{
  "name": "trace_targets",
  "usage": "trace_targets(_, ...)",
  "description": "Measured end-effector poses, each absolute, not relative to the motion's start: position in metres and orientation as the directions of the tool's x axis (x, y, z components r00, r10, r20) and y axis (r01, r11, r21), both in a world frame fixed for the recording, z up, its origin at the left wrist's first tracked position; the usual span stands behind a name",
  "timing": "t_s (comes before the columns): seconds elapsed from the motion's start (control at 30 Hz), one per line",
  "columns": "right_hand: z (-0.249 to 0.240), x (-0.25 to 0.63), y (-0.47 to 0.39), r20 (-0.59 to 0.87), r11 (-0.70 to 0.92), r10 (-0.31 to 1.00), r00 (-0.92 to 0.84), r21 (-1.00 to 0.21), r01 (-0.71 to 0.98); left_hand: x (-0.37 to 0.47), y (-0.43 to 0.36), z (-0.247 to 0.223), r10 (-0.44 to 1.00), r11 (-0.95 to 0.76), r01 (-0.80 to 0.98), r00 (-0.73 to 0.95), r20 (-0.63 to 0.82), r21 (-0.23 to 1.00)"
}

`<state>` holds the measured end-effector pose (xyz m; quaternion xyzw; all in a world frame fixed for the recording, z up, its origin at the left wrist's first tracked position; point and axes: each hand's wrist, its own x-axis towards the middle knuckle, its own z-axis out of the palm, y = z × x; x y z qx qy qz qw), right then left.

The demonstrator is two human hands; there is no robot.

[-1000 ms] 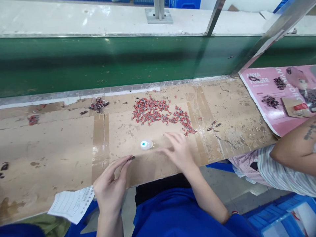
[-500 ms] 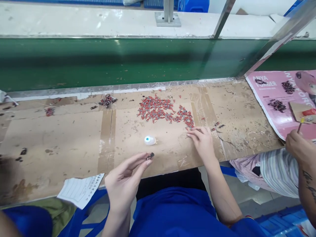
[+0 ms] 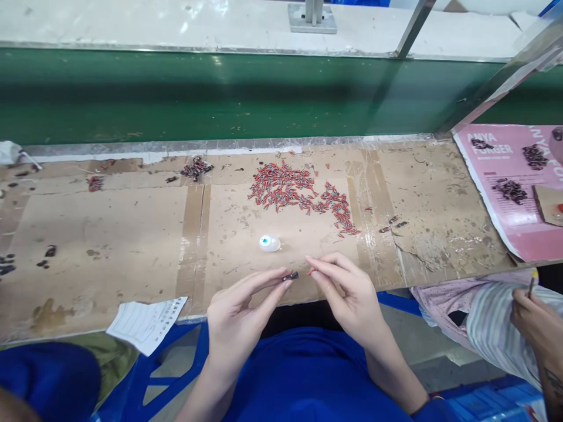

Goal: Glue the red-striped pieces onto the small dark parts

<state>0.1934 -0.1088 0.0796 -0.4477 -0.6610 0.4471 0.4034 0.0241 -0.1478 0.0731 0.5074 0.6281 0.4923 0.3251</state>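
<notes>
Between thumb and fingers, my left hand (image 3: 246,305) pinches a small black part (image 3: 291,276) whose dark end points right. Close on its right, my right hand (image 3: 345,284) pinches a small red part (image 3: 311,271), mostly covered by the fingertips. The two parts are a short gap apart, above the front edge of the cardboard-covered bench (image 3: 237,275). Beyond the hands lies a spread pile of small red parts with metallic-looking bits (image 3: 284,186). A little white bottle with a blue tip (image 3: 269,243) rests on its side between pile and hands.
A dark-and-red cluster (image 3: 196,168) and a small red bunch (image 3: 95,183) lie back left. Several loose dark pieces (image 3: 393,224) sit right of the pile. A paper sheet (image 3: 147,322) overhangs the front edge. At right, a co-worker's hand (image 3: 534,319) holds a thin tool beside a pink poster (image 3: 484,193).
My right hand has come from the red pile's near edge toward my left hand, bringing a red part. My left hand still pinches the black part. The co-worker's hand has lowered off the bench.
</notes>
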Motion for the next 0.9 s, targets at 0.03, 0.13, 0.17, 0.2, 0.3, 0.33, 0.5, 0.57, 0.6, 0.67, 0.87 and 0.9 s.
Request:
trace_targets(0.03,0.081,0.191,-0.110,0.112,0.167,0.961,-0.254,-0.964,0.208,0.024,-0.147,0.073,0.960,-0.014,0.330,-0.260,0.105,0.944)
trace_targets(0.13,0.080,0.188,-0.110,0.047,0.078,0.980,-0.193,-0.985,0.156,0.023,-0.146,0.072,0.964,-0.042,0.360,-0.230,0.132,0.932)
trace_targets(0.17,0.079,0.187,-0.110,0.041,0.069,0.981,-0.189,-0.987,0.147,0.023,-0.146,0.071,0.965,-0.051,0.366,-0.221,0.140,0.929)
trace_targets(0.2,0.077,0.187,-0.109,0.045,0.073,0.981,-0.191,-0.987,0.141,0.023,-0.145,0.071,0.965,-0.062,0.371,-0.213,0.150,0.927)
trace_targets(0.3,0.075,0.186,-0.107,0.067,0.092,0.978,-0.196,-0.988,0.120,0.023,-0.145,0.071,0.968,-0.067,0.382,-0.199,0.153,0.922)
trace_targets(0.33,0.074,0.186,-0.106,0.060,0.083,0.979,-0.197,-0.990,0.115,0.023,-0.145,0.071,0.970,-0.057,0.383,-0.199,0.143,0.922)
trace_targets(0.5,0.071,0.185,-0.109,-0.061,-0.052,0.980,-0.189,-0.997,0.053,0.025,-0.144,0.072,0.971,0.036,0.309,-0.235,0.040,0.950)
trace_targets(0.57,0.070,0.185,-0.110,-0.111,-0.111,0.976,-0.186,-0.994,0.013,0.027,-0.143,0.072,0.971,0.081,0.252,-0.239,-0.020,0.964)
trace_targets(0.6,0.069,0.185,-0.110,-0.135,-0.138,0.973,-0.188,-0.990,-0.002,0.028,-0.141,0.072,0.970,0.104,0.222,-0.238,-0.049,0.969)
trace_targets(0.67,0.069,0.186,-0.109,-0.172,-0.181,0.966,-0.194,-0.983,-0.029,0.029,-0.139,0.072,0.966,0.144,0.169,-0.239,-0.101,0.975)
trace_targets(0.87,0.068,0.188,-0.108,-0.237,-0.256,0.955,-0.176,-0.962,-0.093,0.031,-0.136,0.067,0.960,0.180,0.044,-0.225,-0.166,0.983)
trace_targets(0.9,0.067,0.188,-0.108,-0.249,-0.270,0.952,-0.178,-0.957,-0.104,0.031,-0.136,0.065,0.961,0.181,0.035,-0.217,-0.170,0.983)
